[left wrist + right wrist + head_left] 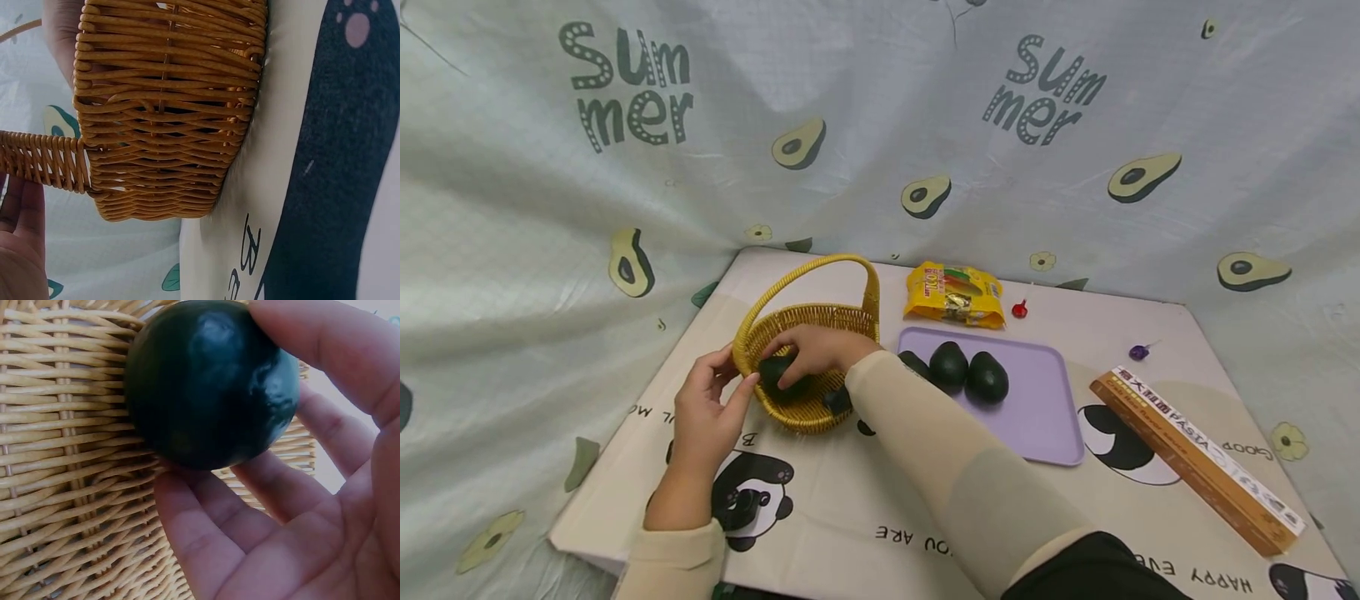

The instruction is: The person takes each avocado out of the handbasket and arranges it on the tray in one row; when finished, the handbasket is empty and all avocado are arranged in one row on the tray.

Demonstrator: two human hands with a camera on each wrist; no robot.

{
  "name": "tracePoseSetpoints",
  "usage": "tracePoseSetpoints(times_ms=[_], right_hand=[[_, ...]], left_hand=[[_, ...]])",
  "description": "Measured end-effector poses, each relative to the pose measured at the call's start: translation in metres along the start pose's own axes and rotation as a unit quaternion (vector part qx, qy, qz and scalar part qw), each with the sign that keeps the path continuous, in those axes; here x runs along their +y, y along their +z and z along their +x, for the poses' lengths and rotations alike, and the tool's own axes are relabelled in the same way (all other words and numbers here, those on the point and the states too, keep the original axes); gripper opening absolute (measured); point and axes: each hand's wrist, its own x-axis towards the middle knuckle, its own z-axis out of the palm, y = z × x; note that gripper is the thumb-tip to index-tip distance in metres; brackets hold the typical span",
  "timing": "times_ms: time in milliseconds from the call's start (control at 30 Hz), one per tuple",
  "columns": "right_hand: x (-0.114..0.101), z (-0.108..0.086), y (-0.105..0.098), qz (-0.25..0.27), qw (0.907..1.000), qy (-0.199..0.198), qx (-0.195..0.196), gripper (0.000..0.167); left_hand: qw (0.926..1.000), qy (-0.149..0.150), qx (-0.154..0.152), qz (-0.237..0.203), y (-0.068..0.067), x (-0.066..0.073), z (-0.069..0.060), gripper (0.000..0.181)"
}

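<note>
A yellow-brown wicker basket (808, 417) with a tall hoop handle stands at the left of the table. My left hand (711, 412) grips it at the foot of the handle, thumb in front and fingers behind; part of those fingers (28, 215) shows beside the wicker in the left wrist view. Inside the basket, my right hand (820, 350) holds a dark green avocado (209, 384), thumb on one side and fingers on the other. On a lilac tray (1037, 417) lie more avocados (987, 379), one partly hidden by the right sleeve.
Behind the tray lies a yellow snack bag (955, 296), beside a red wrapped lollipop (1019, 309). A purple lollipop (1138, 352) and a long pasta box (1198, 462) lie at the right. A printed curtain (865, 100) hangs behind the table.
</note>
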Motion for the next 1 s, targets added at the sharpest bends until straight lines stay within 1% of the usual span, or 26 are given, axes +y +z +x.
tracePoseSetpoints(times_ms=[333,467,567,667,800,900,1000], right_hand=[[-0.001,-0.005,-0.003,-0.011,0.9999,0.001,-0.011,0.052],[-0.002,-0.011,-0.008,-0.024,0.9996,0.003,-0.012,0.050],[-0.003,-0.016,-0.013,-0.006,0.9999,0.009,-0.009,0.049],[-0.003,-0.019,-0.016,0.031,0.9994,0.014,-0.002,0.051],[-0.004,-0.025,-0.022,0.058,0.9982,0.011,0.005,0.056],[-0.003,-0.030,-0.026,0.058,0.9983,0.000,0.009,0.054],[-0.002,-0.037,-0.029,0.046,0.9986,-0.014,0.024,0.048]], left_hand=[[1.0000,0.006,0.000,0.000,0.001,0.001,0.000,0.049],[1.0000,0.004,0.003,0.004,0.001,0.000,0.000,0.049],[1.0000,0.007,0.004,0.000,0.002,0.000,-0.001,0.049],[0.9999,0.010,0.005,-0.006,0.001,0.002,0.000,0.049],[0.9999,0.008,0.007,-0.004,0.001,0.003,0.000,0.049],[1.0000,0.004,0.007,0.005,0.001,0.003,0.000,0.049],[0.9999,0.004,0.007,0.009,0.002,0.003,-0.001,0.049]])
